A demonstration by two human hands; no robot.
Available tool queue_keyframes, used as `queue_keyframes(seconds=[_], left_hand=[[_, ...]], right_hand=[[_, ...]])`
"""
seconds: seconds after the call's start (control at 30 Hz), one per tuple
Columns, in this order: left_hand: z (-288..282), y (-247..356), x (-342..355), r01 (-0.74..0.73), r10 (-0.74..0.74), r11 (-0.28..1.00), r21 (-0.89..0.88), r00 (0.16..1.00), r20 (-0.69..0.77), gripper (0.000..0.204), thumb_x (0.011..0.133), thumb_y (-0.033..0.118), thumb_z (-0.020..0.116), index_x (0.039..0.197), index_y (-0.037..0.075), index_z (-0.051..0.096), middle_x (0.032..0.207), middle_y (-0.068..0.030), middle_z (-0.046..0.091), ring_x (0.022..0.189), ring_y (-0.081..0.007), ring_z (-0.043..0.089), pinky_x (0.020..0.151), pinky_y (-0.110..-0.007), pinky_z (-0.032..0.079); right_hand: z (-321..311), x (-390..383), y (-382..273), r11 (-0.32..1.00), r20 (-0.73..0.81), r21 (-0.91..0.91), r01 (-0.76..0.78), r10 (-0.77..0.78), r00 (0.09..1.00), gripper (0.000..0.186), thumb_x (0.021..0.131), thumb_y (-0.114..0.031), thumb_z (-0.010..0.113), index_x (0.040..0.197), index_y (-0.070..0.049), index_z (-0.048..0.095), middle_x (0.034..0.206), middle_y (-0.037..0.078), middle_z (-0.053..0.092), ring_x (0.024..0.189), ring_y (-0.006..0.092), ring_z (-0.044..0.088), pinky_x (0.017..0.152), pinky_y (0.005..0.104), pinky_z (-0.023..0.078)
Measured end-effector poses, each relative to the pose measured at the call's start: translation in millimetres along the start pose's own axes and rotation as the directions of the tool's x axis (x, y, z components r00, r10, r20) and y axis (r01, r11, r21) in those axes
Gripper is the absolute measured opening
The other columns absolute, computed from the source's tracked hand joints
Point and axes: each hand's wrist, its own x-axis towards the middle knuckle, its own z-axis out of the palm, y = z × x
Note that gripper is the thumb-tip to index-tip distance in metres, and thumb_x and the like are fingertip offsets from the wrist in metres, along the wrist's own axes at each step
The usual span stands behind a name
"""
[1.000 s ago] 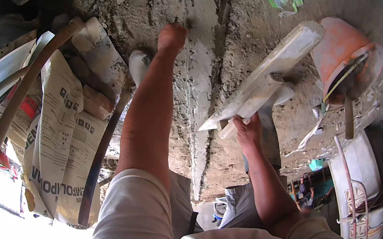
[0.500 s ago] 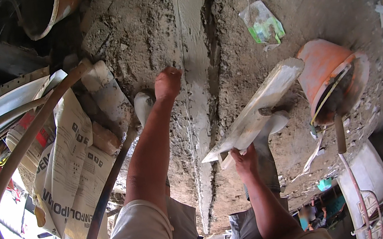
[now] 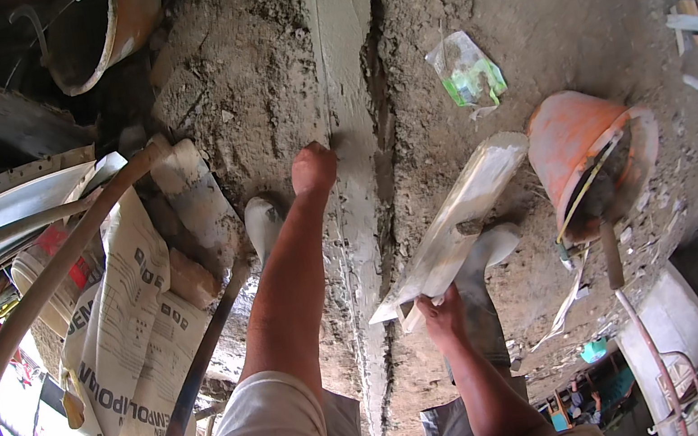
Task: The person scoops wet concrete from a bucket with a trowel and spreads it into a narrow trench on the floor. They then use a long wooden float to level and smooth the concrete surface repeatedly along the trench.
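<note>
A pale strip of smooth wet-looking mortar (image 3: 341,82) runs lengthwise down the middle of the rough ground, with a thin line along its left side. My left hand (image 3: 314,169) is closed in a fist at that line; whatever its fingers hold is hidden. On the right, my right hand (image 3: 443,314) grips the near end of a long wooden float (image 3: 459,223), a flat board smeared with mortar. The float slants away to the right, and a short stub shows midway along it. Its near corner reaches the strip's right edge.
An orange bucket (image 3: 580,149) lies tipped at right, beside a wooden-handled tool (image 3: 614,263). A green-and-white packet (image 3: 467,71) lies farther off. Left are a paper sack (image 3: 127,344), a curved wooden handle (image 3: 55,264) and a shovel (image 3: 196,183). Another bucket (image 3: 119,22) lies far left.
The view has shifted slightly. My left fist sits a little nearer to me, and the float's far end has come nearer and left. Both hands stay closed.
</note>
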Motion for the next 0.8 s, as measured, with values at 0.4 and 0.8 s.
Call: queue_keyframes(seconds=[0.4, 0.8], left_hand=[[17.8, -16.9, 0.2, -0.005, 0.005, 1.000, -0.024, 1.000, 0.003, 0.031, 0.085, 0.033, 0.059, 0.092, 0.005, 0.072, 0.097, -0.0250, 0.067, 0.096, -0.0418, 0.064, 0.086, -0.046, 0.051], [-2.5, -2.1, -39.8, -0.066, 0.053, 0.995, -0.081, 0.987, -0.154, 0.029, 0.086, 0.029, 0.055, 0.090, 0.003, 0.067, 0.094, -0.0248, 0.066, 0.093, -0.0434, 0.063, 0.082, -0.048, 0.051]], right_hand=[[0.0, -1.4, 5.0, 0.996, 0.004, 0.090, -0.007, 0.006, 1.000, 0.051, 0.084, -0.011, 0.066, 0.130, -0.003, 0.046, 0.114, 0.016, 0.065, 0.103, 0.0275, 0.064, 0.088, 0.0374, 0.049], [-3.7, 0.5, 11.8, 0.998, 0.015, 0.063, 0.014, -0.015, 1.000, 0.051, 0.084, -0.008, 0.066, 0.130, -0.001, 0.046, 0.113, 0.017, 0.065, 0.102, 0.0266, 0.063, 0.088, 0.0383, 0.049]])
